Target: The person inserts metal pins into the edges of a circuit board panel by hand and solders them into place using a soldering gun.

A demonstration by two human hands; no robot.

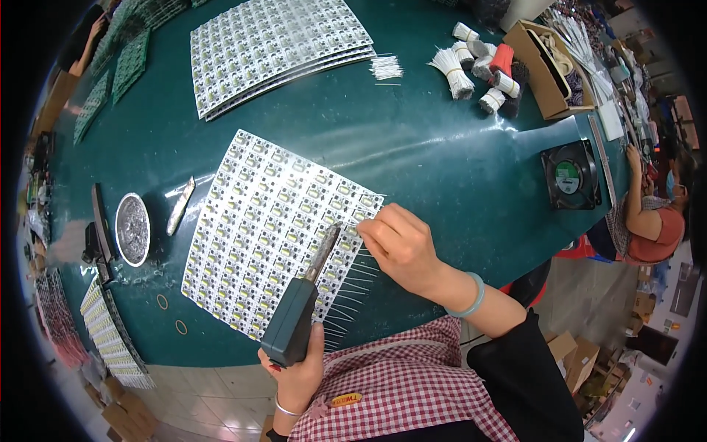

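A white circuit-board panel (258, 228), covered in rows of small yellowish components, lies at an angle on the green table before me. My left hand (300, 379) is closed around the handle of a dark green soldering gun (291, 324). Its tip reaches over the panel near the right edge. Close to that tip, my right hand (405, 247) pinches a thin wire, mostly hidden by the fingers, at the panel's right corner. Below it, several thin white wires (346, 302) stick out from the panel's lower right edge.
More panels (280, 48) are stacked at the far side, beside loose white wires (387, 68). Wire bundles (453, 74), a cardboard box (541, 70) and a black fan (571, 175) stand right. A silvery bowl (133, 230) sits left. Another person (652, 221) sits far right.
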